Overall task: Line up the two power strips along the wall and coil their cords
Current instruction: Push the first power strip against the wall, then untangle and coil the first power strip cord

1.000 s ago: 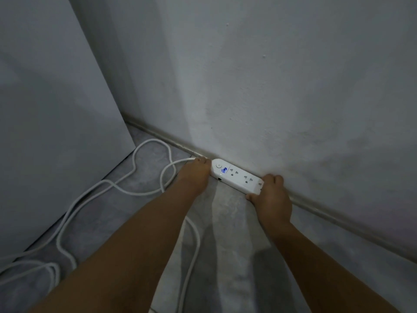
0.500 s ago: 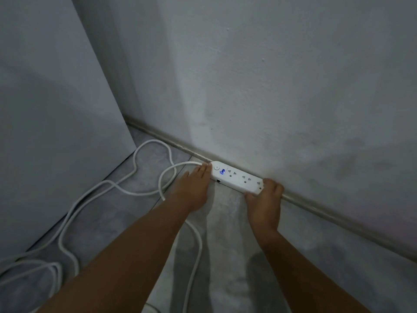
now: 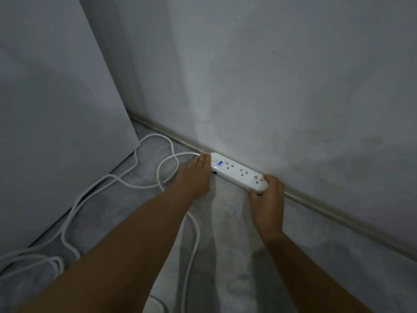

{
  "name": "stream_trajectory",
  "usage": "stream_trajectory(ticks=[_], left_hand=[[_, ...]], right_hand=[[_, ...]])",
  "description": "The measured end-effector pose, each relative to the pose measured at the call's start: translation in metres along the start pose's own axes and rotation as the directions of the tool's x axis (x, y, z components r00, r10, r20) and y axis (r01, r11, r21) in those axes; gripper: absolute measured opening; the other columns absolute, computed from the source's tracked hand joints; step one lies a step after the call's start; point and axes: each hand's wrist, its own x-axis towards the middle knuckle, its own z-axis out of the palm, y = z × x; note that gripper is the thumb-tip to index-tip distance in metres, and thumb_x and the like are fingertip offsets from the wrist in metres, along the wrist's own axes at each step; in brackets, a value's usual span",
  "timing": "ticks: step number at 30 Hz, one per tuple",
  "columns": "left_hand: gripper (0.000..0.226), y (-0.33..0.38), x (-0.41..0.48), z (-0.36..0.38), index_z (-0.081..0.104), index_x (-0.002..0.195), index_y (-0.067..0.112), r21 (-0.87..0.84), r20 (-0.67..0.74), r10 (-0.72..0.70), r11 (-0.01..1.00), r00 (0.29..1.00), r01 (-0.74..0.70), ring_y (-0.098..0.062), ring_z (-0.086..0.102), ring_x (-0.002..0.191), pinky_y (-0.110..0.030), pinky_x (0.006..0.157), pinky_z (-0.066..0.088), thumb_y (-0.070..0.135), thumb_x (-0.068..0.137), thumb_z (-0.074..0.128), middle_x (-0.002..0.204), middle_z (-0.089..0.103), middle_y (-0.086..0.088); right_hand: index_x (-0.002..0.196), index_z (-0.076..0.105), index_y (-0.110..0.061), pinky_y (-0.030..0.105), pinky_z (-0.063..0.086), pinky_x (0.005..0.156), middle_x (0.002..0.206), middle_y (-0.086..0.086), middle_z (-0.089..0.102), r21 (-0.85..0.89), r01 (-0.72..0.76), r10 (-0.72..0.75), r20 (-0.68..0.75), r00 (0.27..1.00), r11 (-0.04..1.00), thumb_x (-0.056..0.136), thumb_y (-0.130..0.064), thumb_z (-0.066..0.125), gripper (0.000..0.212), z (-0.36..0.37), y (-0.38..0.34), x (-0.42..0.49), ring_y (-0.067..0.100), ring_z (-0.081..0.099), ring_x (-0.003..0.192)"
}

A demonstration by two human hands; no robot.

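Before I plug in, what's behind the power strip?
The skirting and bare wall stand behind the power strip. Whether they touch is unclear. Each hand covers one end.

White oblong plastic power strip (image 3: 239,172), blue display lit, flat on floor against wall at frame centre. White round cord (image 3: 108,179) looping loosely, uncoiled, lower left.

- Two bare forearms enter from the lower edge of the view; no sleeve, cuff or fabric covers either one as far as the frame shows
- Left hand (image 3: 196,177) is bare; no glove, ring or band shows on it; the wrist carries no watch or strap
- Right hand (image 3: 268,199) is likewise bare; fingers unadorned; wrist plain
- Dim light leaves nails and finer detail too dark to tell
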Motion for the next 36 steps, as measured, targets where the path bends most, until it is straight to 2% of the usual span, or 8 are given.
stream_trajectory(ticks=[7, 12, 17, 23, 28, 36], left_hand=[[0.072, -0.005, -0.007, 0.010, -0.006, 0.152, 0.003, -0.131, -0.086, 0.038, 0.990, 0.996, -0.049, -0.024, 0.000, 0.149, -0.033, 0.119, 0.007, 0.010, 0.094, 0.036, 0.161, -0.006, -0.012], [0.077, -0.008, -0.009, 0.017, -0.009, 0.152, 0.005, -0.209, -0.085, 0.045, 0.976, 0.995, -0.062, -0.021, 0.000, 0.149, -0.037, 0.119, 0.014, 0.006, 0.091, 0.039, 0.161, -0.010, -0.008], [0.077, -0.015, -0.022, 0.016, -0.007, 0.152, 0.006, -0.207, -0.068, 0.060, 0.976, 0.996, -0.073, -0.021, 0.002, 0.149, -0.036, 0.119, 0.014, 0.005, 0.091, 0.040, 0.161, -0.009, -0.009], [0.075, -0.027, -0.053, 0.009, -0.004, 0.152, 0.006, -0.112, -0.085, 0.048, 0.992, 0.995, -0.058, -0.022, 0.003, 0.149, -0.036, 0.120, 0.011, 0.004, 0.090, 0.037, 0.161, -0.006, -0.009], [0.074, -0.041, -0.112, 0.015, -0.005, 0.152, 0.009, -0.061, -0.052, -0.011, 0.998, 0.999, 0.007, -0.021, 0.002, 0.149, -0.037, 0.121, 0.009, 0.011, 0.093, 0.039, 0.161, -0.003, -0.008], [0.065, -0.072, -0.209, 0.011, -0.002, 0.153, 0.008, -0.021, -0.015, -0.130, 0.991, 0.991, 0.129, -0.024, 0.007, 0.148, -0.038, 0.119, 0.011, 0.014, 0.097, 0.031, 0.161, -0.002, -0.010]], right_hand=[[0.122, 0.051, -0.006, 0.026, 0.038, 0.091, 0.129, 0.011, 0.046, -0.012, 0.053, -0.053, -0.030, 0.998, 0.999, 0.076, 0.002, 0.063, 0.048, 0.006, 0.001, -0.007, 0.027, 0.050, 0.116], [0.126, 0.047, -0.008, 0.041, 0.045, 0.103, 0.140, 0.011, 0.036, -0.041, 0.102, -0.104, -0.051, 0.993, 0.994, 0.078, 0.004, 0.064, 0.052, 0.011, 0.008, -0.012, 0.027, 0.044, 0.126], [0.130, 0.044, -0.008, 0.045, 0.042, 0.104, 0.148, 0.013, 0.027, -0.128, 0.113, -0.116, -0.019, 0.993, 0.985, 0.078, 0.004, 0.064, 0.057, 0.012, 0.006, -0.019, 0.033, 0.039, 0.132], [0.136, 0.043, -0.015, 0.046, 0.044, 0.102, 0.154, 0.006, 0.025, -0.293, 0.045, -0.027, 0.064, 0.998, 0.955, 0.082, -0.009, 0.061, 0.057, 0.007, -0.015, -0.041, 0.028, 0.030, 0.136], [0.135, 0.047, -0.011, 0.046, 0.046, 0.097, 0.154, 0.008, 0.027, -0.368, 0.106, -0.045, 0.170, 0.984, 0.924, 0.082, -0.006, 0.054, 0.053, -0.002, -0.048, -0.075, 0.029, 0.030, 0.134], [0.143, 0.039, -0.015, 0.039, 0.030, 0.111, 0.157, 0.009, 0.021, -0.449, 0.305, -0.088, 0.441, 0.893, 0.840, 0.089, -0.019, 0.053, 0.056, -0.021, -0.100, -0.140, 0.028, 0.022, 0.141]])
